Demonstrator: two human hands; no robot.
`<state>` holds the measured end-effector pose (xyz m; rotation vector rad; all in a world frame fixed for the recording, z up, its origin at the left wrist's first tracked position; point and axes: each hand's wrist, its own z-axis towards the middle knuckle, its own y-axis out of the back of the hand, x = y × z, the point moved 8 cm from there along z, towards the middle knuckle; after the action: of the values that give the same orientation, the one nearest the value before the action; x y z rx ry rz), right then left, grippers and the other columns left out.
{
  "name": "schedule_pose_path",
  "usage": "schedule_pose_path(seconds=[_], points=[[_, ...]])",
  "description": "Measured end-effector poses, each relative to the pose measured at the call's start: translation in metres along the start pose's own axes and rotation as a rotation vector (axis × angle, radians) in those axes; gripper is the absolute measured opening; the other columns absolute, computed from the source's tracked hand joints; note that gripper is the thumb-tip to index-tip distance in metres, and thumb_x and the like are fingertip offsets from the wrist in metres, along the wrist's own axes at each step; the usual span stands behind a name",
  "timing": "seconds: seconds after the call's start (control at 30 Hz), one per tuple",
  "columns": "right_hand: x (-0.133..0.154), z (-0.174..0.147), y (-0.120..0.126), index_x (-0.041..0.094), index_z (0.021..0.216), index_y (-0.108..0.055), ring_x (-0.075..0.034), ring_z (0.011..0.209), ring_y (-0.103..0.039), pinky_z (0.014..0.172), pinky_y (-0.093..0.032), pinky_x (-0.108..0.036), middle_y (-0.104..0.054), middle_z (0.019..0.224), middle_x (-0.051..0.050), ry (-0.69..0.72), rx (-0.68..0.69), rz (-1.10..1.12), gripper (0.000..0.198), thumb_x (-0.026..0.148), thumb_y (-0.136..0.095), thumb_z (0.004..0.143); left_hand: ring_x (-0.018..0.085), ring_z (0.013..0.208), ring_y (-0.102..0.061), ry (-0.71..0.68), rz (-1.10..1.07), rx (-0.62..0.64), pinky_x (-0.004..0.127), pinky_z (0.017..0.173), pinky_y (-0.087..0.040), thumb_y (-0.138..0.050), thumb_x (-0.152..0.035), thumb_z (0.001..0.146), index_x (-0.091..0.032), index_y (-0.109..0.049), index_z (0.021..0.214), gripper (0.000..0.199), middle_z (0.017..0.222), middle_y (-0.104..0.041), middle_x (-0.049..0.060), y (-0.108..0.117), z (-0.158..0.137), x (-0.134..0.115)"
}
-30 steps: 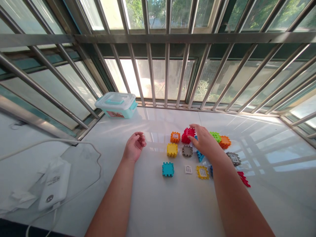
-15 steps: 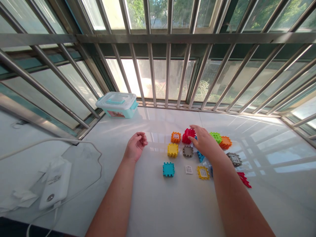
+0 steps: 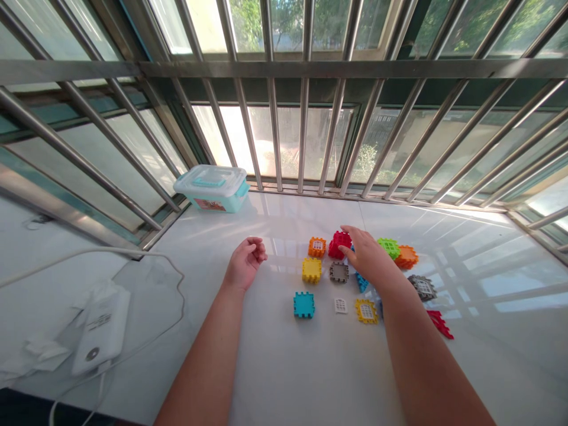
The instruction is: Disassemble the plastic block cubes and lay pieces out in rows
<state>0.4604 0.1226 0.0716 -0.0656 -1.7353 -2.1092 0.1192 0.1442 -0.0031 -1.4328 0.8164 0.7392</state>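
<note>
My right hand (image 3: 368,253) has its thumb and fingers around the right side of a stack of red interlocking blocks (image 3: 339,244). My left hand (image 3: 247,260) rests on the white surface with its fingers curled in and nothing visible in them. Near the red stack are an orange block (image 3: 316,247), a yellow block (image 3: 311,270) and a grey square block (image 3: 339,272). Blue triangular blocks (image 3: 361,282) lie partly hidden under my right hand. A teal block (image 3: 304,305), a small white window piece (image 3: 341,306) and a yellow window block (image 3: 366,311) lie closer to me.
Right of my forearm are green blocks (image 3: 389,248), orange blocks (image 3: 407,257), a grey window block (image 3: 423,287) and a red piece (image 3: 440,325). A lidded teal box (image 3: 213,189) stands back left. A white power strip (image 3: 101,331) and cable lie left. Metal bars (image 3: 302,130) line the back.
Both hands and the blocks keep their places. The whole view has shifted very slightly.
</note>
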Motion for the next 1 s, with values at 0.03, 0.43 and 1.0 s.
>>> schedule_pose_path(seconds=[0.03,0.43,1.0], points=[[0.000,0.000,0.000,0.015,0.155,-0.050,-0.037,0.140,-0.056,0.116,-0.049,-0.055,-0.062,0.151,-0.018,-0.002,0.003,-0.001,0.054,0.035,-0.054,0.104,0.012,0.064,-0.056,0.000,0.002,0.000,0.029,0.069,-0.052,-0.071,-0.026,0.083,-0.017,-0.073,0.099,0.019,0.082,-0.066,0.003,0.000,0.000,0.000],[0.006,-0.002,0.010,0.020,0.153,-0.053,-0.035,0.139,-0.057,0.114,-0.051,-0.055,-0.062,0.149,-0.017,0.013,-0.021,-0.009,0.053,0.031,-0.057,0.102,0.012,0.065,-0.057,0.000,0.009,0.002,0.029,0.069,-0.052,-0.070,-0.026,0.084,-0.017,-0.073,0.101,0.019,0.082,-0.066,0.003,0.002,0.000,0.002],[0.231,-0.133,0.086,0.024,0.115,-0.066,-0.015,0.084,-0.063,0.089,-0.048,-0.031,-0.072,0.087,0.001,0.639,-0.149,0.276,0.009,0.025,-0.062,0.107,0.011,0.060,-0.050,-0.049,0.168,-0.024,0.026,0.059,-0.042,-0.075,-0.027,0.079,-0.018,-0.073,0.093,0.016,0.072,-0.062,0.000,0.007,0.007,0.012]])
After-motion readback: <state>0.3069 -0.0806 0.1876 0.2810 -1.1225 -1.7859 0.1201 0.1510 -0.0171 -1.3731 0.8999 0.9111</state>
